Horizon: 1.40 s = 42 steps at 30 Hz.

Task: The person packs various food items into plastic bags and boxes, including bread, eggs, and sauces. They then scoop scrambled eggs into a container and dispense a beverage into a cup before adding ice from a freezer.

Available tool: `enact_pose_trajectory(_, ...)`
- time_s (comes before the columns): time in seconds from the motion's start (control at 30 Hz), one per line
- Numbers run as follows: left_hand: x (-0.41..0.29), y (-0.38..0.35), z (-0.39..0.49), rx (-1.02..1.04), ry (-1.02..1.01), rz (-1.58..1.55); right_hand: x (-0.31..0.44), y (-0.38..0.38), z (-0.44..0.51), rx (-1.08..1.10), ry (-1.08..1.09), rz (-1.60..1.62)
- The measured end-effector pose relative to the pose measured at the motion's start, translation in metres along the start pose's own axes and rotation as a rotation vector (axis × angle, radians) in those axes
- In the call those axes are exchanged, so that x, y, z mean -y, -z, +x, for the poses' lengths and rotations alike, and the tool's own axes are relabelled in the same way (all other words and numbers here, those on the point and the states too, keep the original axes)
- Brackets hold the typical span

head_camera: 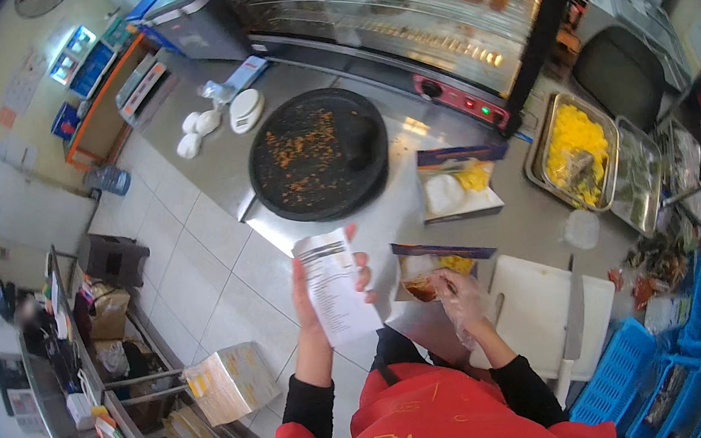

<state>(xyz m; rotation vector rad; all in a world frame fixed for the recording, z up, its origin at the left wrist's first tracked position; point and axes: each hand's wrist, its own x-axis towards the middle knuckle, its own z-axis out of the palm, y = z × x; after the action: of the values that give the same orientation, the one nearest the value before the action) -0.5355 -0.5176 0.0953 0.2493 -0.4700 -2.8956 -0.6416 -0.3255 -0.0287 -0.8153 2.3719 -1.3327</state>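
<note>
My bare left hand (309, 317) grips a long printed paper slip (340, 295), holding it up over the counter's front edge. A clear plastic glove covers my right hand (461, 301). Its fingertips pinch a reddish-brown food item (420, 289) at the near edge of an open cardboard meal box (443, 249); whether this is meat or a sauce packet, I cannot tell. White rice and yellow food (457, 264) lie in that box. Just beyond it stands a second open meal box (463, 210) with a white rice mound (445, 194) and yellow food (473, 178).
A white cutting board (526, 301) carries a long knife (573, 321) on the right. Behind it sits a steel pan (534, 171) of yellow food. A round black tray (320, 199) with crumbs stands left of the boxes, before a lit glass food warmer (381, 58). Blue baskets (610, 364) crowd the lower right.
</note>
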Motion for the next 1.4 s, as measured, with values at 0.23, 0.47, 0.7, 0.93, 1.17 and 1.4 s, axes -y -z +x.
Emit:
enact_pose_trajectory(0.23, -0.027, 0.006, 0.006, 0.104, 0.099, -0.048, 0.023, 0.005, 0.003, 0.228, -0.062, -0.285)
enact_pose_trajectory(0.47, -0.054, 0.043, 0.009, 0.026, 0.129, -0.063, 0.078, 0.106, 0.044, 0.122, 0.011, 0.088)
enact_pose_trajectory(0.7, -0.078, 0.077, 0.010, -0.006, 0.209, -0.099, 0.027, 0.075, 0.176, 0.602, 0.212, -0.588)
enact_pose_trajectory(0.93, -0.088, 0.109, 0.005, -0.165, 0.383, 0.365, -0.005, 0.047, 0.165, 0.371, 0.295, -0.702)
enact_pose_trajectory(1.17, -0.048, 0.126, -0.011, -0.073, 0.338, 1.014, 0.106, 0.088, 0.052, 0.500, -0.095, -0.516)
enact_pose_trajectory(1.4, 0.016, 0.172, -0.022, -0.004, 0.255, 1.557, -0.005, -0.009, -0.031, 0.129, 0.100, -0.792)
